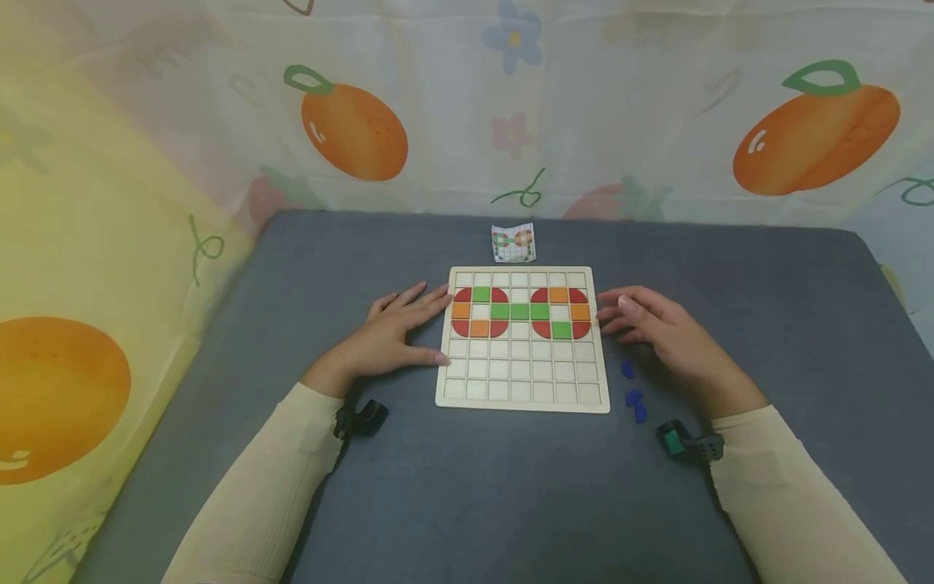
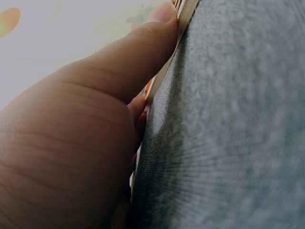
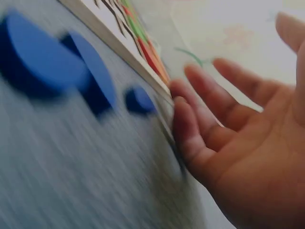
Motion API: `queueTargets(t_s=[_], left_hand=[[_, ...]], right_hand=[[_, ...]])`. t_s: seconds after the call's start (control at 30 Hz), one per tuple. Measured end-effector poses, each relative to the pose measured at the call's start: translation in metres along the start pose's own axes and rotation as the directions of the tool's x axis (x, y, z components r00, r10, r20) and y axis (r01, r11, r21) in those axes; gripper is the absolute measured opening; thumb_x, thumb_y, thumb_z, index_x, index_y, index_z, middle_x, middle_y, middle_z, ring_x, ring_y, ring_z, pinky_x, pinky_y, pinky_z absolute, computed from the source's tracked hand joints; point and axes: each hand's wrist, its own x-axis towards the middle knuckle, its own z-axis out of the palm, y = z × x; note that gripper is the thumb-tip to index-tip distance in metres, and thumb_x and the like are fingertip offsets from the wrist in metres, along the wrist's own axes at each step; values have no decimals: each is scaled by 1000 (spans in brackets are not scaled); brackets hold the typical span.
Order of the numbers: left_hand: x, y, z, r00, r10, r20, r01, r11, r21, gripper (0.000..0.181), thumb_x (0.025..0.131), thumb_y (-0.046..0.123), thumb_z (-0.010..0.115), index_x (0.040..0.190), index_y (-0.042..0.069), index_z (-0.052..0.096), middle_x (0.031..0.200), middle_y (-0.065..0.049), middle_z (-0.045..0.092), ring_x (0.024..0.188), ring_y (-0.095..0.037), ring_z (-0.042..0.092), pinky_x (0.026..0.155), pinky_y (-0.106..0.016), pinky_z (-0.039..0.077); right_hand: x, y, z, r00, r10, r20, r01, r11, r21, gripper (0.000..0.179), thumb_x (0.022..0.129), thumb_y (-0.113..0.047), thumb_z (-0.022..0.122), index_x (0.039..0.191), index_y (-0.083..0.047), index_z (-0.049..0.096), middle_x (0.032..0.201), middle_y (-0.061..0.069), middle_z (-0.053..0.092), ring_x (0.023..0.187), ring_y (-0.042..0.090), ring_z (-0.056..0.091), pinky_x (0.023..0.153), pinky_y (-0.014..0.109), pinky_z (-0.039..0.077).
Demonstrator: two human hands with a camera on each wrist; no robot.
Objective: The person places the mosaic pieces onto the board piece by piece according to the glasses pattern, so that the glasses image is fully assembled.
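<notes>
A pale wooden grid board (image 1: 520, 371) lies on the table, with red, orange and green pieces set in its upper rows, forming two rounded shapes joined by a green row. My left hand (image 1: 397, 328) is spread at the board's left edge; in the left wrist view its thumb (image 2: 138, 52) touches the wooden side. Beside the right edge is my right hand (image 1: 653, 320), fingers loosely bent and holding nothing. In the right wrist view its fingertips (image 3: 181, 107) are close to the board's edge; contact is hard to tell. Blue curved pieces (image 3: 40, 55) lie near this hand.
A small printed card (image 1: 514, 243) with a similar coloured pattern is behind the board. The grey cloth-covered table (image 1: 496, 495) ends at a fruit-patterned curtain (image 1: 452, 81). Each wrist carries a dark camera mount, such as the left one (image 1: 362, 419).
</notes>
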Motion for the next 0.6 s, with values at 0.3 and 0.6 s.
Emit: queueTargets(t_s=[0.3, 0.6], left_hand=[[0, -1, 0, 1000, -10, 0, 10, 1000, 4, 103, 94, 61, 81, 175, 27, 26, 179, 13, 18, 166, -25, 0, 124, -61, -1], [1, 1, 0, 1000, -17, 7, 17, 1000, 8, 104, 94, 61, 81, 176, 27, 25, 179, 12, 17, 166, -25, 0, 124, -61, -1]], right_hand=[[-10, 16, -30, 988, 42, 149, -25, 993, -114, 55, 103, -19, 80, 151, -1, 59, 144, 16, 65, 122, 28, 61, 95, 22, 50], [-12, 17, -37, 974, 34, 223, 16, 975, -221, 54, 94, -17, 90, 142, -6, 67, 142, 9, 60, 122, 24, 56, 98, 22, 47]])
